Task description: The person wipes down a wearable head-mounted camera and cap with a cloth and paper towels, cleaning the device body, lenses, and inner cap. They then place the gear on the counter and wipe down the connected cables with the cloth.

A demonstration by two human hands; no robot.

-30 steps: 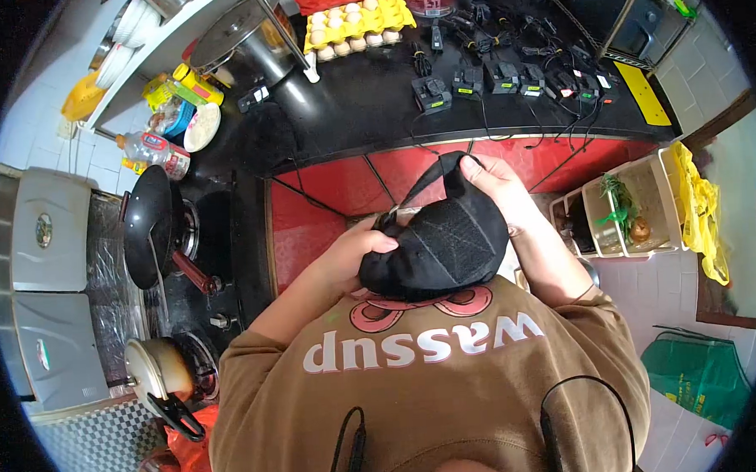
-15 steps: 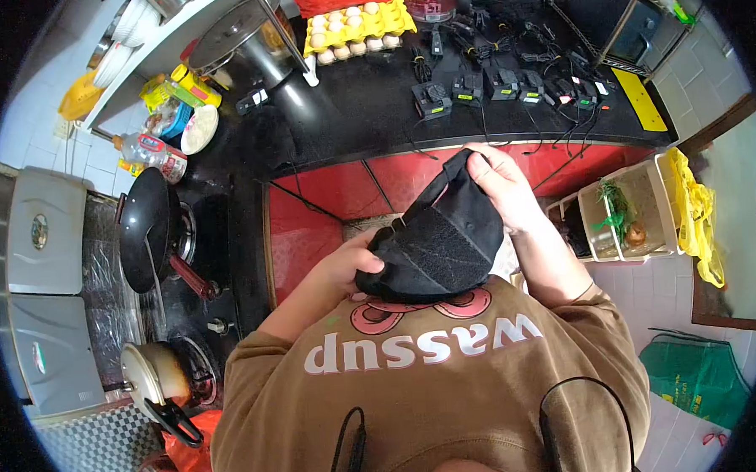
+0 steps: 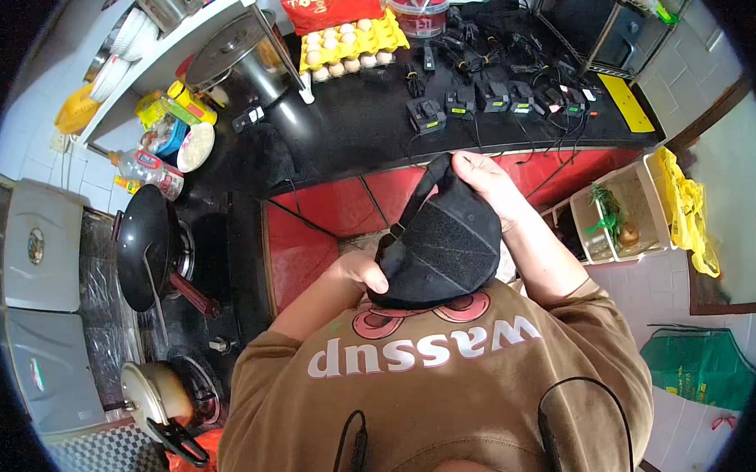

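A black cap is held between my two hands, close against the brown shirt. Its rear strap with a small buckle faces up and away from me. My left hand grips the cap's left edge, with the thumb on top and the other fingers mostly hidden. At the upper right, my right hand pinches the strap end of the cap between thumb and fingers.
Ahead runs a black counter with an egg tray, several black chargers and cables. To the left are a wok and a pressure cooker on the stove. A plastic rack stands at the right.
The cap has turned a little in my hands and its strap gap looks wider. My right hand has moved slightly left. The camera view has shifted slightly.
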